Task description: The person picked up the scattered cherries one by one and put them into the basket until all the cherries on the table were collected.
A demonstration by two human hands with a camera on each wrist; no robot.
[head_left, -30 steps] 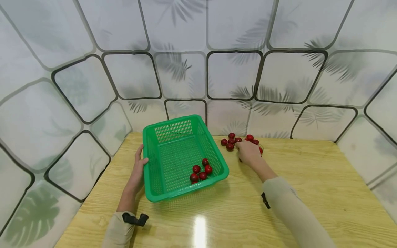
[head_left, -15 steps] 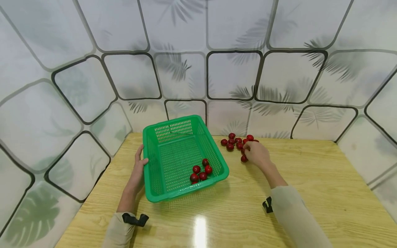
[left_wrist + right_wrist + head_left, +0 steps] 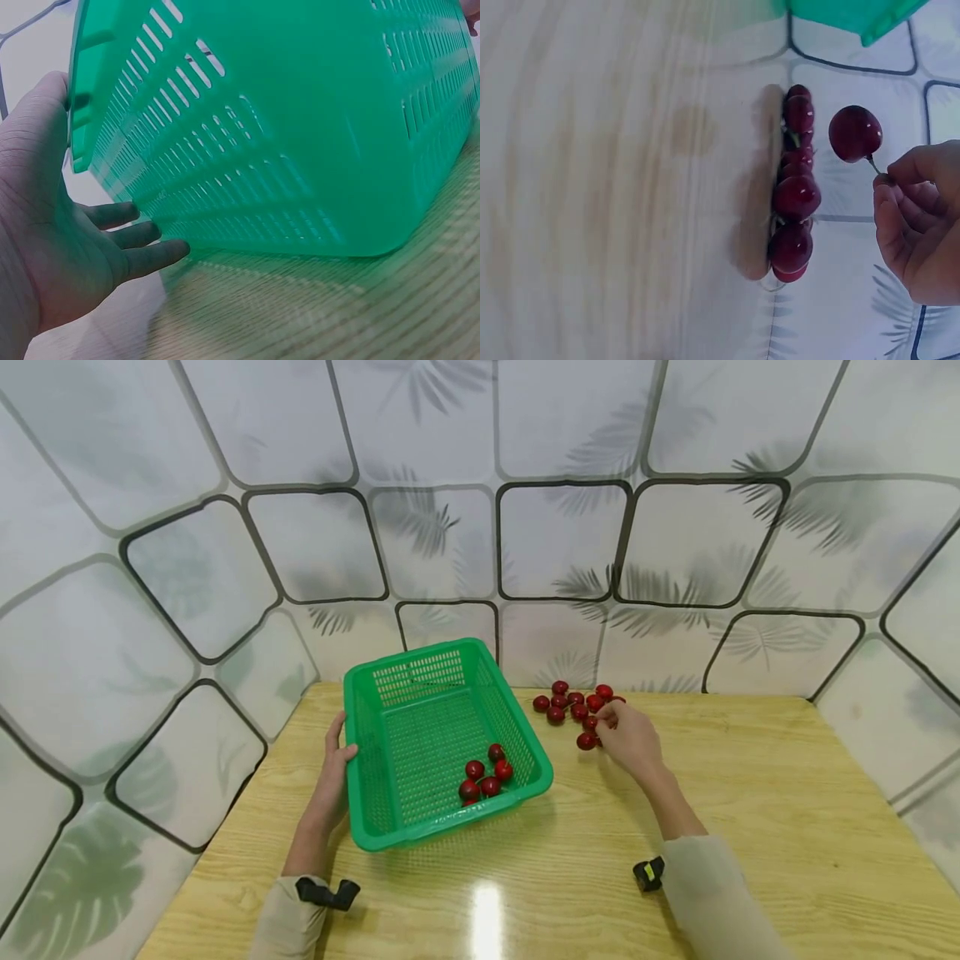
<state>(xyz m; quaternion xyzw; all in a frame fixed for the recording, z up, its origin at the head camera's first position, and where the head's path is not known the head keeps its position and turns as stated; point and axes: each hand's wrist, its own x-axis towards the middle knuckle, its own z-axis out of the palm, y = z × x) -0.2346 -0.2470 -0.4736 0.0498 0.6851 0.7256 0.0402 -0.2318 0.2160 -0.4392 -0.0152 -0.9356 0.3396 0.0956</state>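
My right hand (image 3: 628, 739) pinches a cherry (image 3: 855, 133) by its stem. In the right wrist view that cherry hangs apart from the pile of cherries (image 3: 796, 196), which rests on the table beyond. A green plastic basket (image 3: 367, 760) stands left of the pile, with several cherries (image 3: 491, 786) gathered in its near right corner. At the basket's left side is my left hand (image 3: 330, 781), thumb at the rim. The left wrist view shows its fingers (image 3: 154, 259) extended and spread along the outer slotted wall.
The light wooden table (image 3: 735, 810) reaches back to a patterned wall covering (image 3: 555, 535). The basket's far end stands close to that wall, as do the loose cherries. A bright reflection lies on the table's near part.
My right hand has drawn back from the pile towards the right and nearer, uncovering more cherries, and now holds one by the stem. The left hand and the basket stay in place.
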